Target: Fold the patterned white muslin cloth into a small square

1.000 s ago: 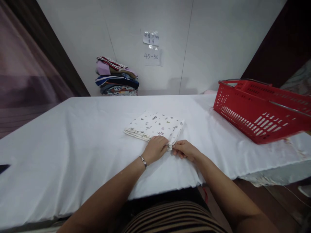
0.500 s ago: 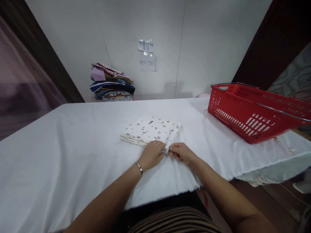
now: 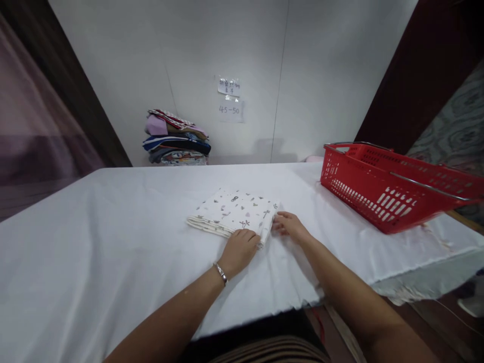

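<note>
A folded white cloth (image 3: 236, 206) with small plant and leaf prints lies flat in several layers on the white-covered table (image 3: 124, 242). At its near right corner, my left hand (image 3: 241, 247) is closed over the front edge, fingers on top and the thumb mostly hidden. Beside the cloth's right edge is my right hand (image 3: 290, 227), its fingers loosely bent, apart and slightly blurred. Whether those fingertips touch the fabric is hard to see.
A red plastic basket (image 3: 363, 191) with metal handles stands on the table's right side. At the back left, a stack of folded fabrics (image 3: 177, 143) rests against the wall. Paper signs (image 3: 230, 101) hang on that wall. The table's front edge is close to my body.
My right hand has let go of the near right corner and moved away from me along the cloth's right edge. My left hand stays at the front edge. The view has tilted up slightly.
</note>
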`<state>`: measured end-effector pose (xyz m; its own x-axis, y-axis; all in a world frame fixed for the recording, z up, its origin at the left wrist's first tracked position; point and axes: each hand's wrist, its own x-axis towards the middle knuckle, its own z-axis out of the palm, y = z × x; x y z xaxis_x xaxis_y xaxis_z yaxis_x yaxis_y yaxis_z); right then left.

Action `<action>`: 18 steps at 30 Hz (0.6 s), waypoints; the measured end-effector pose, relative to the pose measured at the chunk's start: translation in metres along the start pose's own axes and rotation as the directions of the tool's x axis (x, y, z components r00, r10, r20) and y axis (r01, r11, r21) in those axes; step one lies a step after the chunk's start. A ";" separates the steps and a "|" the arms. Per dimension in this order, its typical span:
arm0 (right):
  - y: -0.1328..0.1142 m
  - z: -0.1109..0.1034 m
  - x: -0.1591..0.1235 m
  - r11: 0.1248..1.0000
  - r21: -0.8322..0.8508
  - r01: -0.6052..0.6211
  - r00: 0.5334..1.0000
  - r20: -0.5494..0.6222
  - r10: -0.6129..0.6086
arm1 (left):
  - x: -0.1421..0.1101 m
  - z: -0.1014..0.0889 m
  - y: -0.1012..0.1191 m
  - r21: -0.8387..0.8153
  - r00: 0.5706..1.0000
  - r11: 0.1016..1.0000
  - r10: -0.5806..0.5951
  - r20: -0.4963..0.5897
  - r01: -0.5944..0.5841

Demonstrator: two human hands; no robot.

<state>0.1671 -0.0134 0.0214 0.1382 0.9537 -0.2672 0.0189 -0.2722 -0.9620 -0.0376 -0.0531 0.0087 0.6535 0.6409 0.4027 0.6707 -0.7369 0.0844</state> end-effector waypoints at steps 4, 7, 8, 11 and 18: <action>-0.019 -0.005 0.039 0.997 -0.081 -0.014 0.995 -0.096 0.006 | 0.000 -0.001 0.002 0.018 1.000 1.000 0.006 0.012 -0.007; -0.027 -0.003 0.067 0.986 -0.166 -0.015 0.988 -0.154 -0.011 | -0.001 0.002 0.003 0.058 0.999 0.998 0.024 0.026 -0.025; -0.027 -0.001 0.074 0.981 -0.194 -0.003 0.985 -0.169 -0.031 | -0.002 0.003 0.002 0.068 0.999 0.997 0.027 0.027 -0.029; -0.023 0.003 0.087 0.963 -0.262 0.065 0.972 -0.202 -0.120 | -0.002 0.007 0.002 0.084 1.000 0.996 0.026 0.008 -0.027; -0.007 -0.006 0.087 0.870 -0.482 0.101 0.955 -0.197 -0.220 | -0.003 0.014 0.001 0.064 1.000 0.998 0.017 -0.026 -0.015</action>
<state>0.1846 0.0708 0.0051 0.3231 0.9458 -0.0327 0.5077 -0.2024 -0.8374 -0.0339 -0.0532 -0.0055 0.6555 0.6226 0.4274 0.6817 -0.7314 0.0200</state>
